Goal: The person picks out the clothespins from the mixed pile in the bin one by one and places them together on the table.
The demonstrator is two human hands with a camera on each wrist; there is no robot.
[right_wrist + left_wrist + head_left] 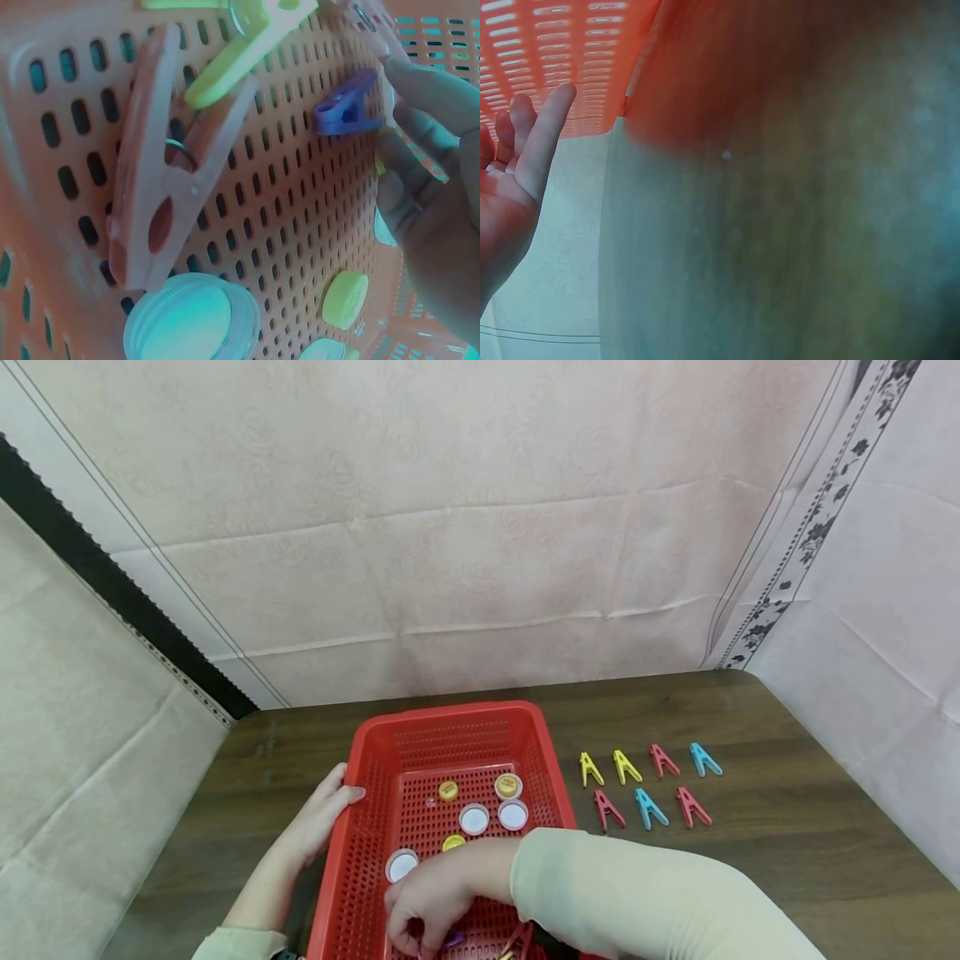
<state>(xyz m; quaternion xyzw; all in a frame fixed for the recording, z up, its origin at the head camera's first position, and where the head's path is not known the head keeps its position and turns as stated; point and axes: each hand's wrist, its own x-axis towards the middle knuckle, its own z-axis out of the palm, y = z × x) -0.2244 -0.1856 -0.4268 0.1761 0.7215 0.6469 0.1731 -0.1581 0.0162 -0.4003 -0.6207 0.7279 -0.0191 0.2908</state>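
Observation:
My left hand (318,818) holds the left wall of a red perforated basket (450,713), its thumb over the rim. In the left wrist view, several fingers (547,142) lie against the basket's outside. Reaching down inside the basket, my right hand (438,893) pinches a pink clothespin (377,31) between thumb and fingertips. A purple clothespin (349,105) lies near those fingers. Farther off in the right wrist view are a large pink clothespin (169,180) and a yellow one (240,64). My right arm covers part of the basket.
White round lids (474,819) and yellow caps (447,790) lie on the basket floor. To the basket's right, several yellow, pink and blue clothespins (652,810) form two rows on the wooden table (765,777). Pale patterned cloth (480,568) walls in the table.

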